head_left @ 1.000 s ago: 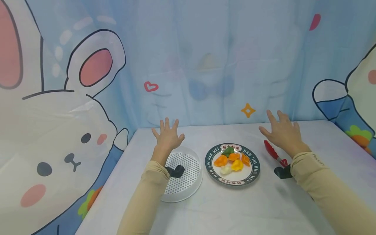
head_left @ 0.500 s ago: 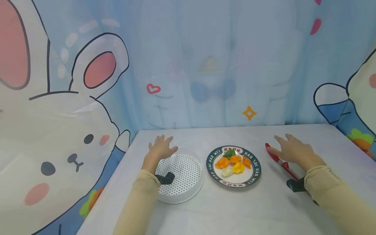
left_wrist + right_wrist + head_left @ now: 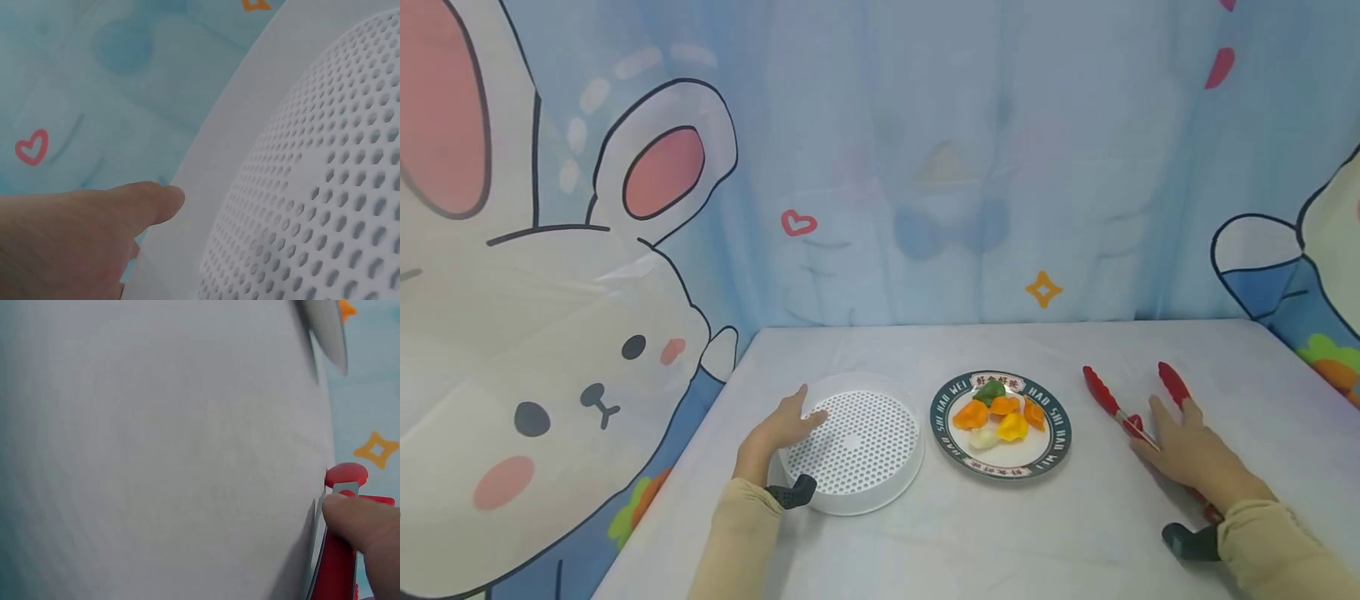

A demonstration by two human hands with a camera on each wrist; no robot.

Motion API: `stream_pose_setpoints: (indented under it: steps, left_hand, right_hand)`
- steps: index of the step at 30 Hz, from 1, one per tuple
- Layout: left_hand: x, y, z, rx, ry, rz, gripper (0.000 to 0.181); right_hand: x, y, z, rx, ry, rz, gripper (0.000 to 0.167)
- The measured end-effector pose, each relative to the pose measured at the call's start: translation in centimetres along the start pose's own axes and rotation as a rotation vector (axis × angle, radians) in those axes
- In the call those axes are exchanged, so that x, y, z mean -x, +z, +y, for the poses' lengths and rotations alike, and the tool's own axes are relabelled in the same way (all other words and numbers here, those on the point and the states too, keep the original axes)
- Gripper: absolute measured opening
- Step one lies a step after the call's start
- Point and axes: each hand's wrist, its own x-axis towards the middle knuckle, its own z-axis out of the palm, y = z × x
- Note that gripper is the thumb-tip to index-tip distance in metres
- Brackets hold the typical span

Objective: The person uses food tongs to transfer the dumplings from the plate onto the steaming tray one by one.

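Observation:
My left hand (image 3: 782, 425) is at the left side of a round white perforated tray (image 3: 850, 442), thumb over its rim; in the left wrist view the thumb (image 3: 150, 203) lies by the rim (image 3: 181, 219). Over a pair of red and metal tongs (image 3: 1101, 392), spread apart at their far ends, is my right hand (image 3: 1202, 454) with fingers extended and spread. The right wrist view shows a thumb (image 3: 362, 519) touching the tongs (image 3: 337, 562); the other fingers are mostly out of that view.
A patterned plate (image 3: 1060, 429) stands between tray and tongs, holding several orange, yellow, green and pale pieces. The white-covered table (image 3: 1000, 533) ends at a blue cartoon curtain (image 3: 925, 167) behind, with a large rabbit picture at the left.
Both hands have come down toward the table. The left has moved to the tray's left side; the right has moved back toward me, onto the tongs, uncovering both their far ends.

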Motion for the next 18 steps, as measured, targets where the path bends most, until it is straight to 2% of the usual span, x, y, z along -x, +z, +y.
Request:
stream_pose_setpoints:
  steps: [4,9,15,18]
  left_hand:
    - [-0.1,0.9,-0.1,0.019,-0.031,0.078,0.069]
    - [-0.3,1.4,0.0,0.020,-0.067,0.159,0.063]
    - [-0.5,2.0,-0.2,0.033,-0.094,0.205,0.062]
    - [-0.5,2.3,-0.3,0.049,-0.104,0.215,0.061]
  right_hand:
    - [0.3,0.4,0.2,-0.002,-0.018,0.073,0.110]
    - [0.1,0.6,0.6,-0.019,-0.016,0.152,0.116]
    - [-0.4,1.5,1.4,-0.054,-0.002,0.240,0.126]
    - [-0.5,2.0,1.8,-0.066,-0.007,0.294,0.125]
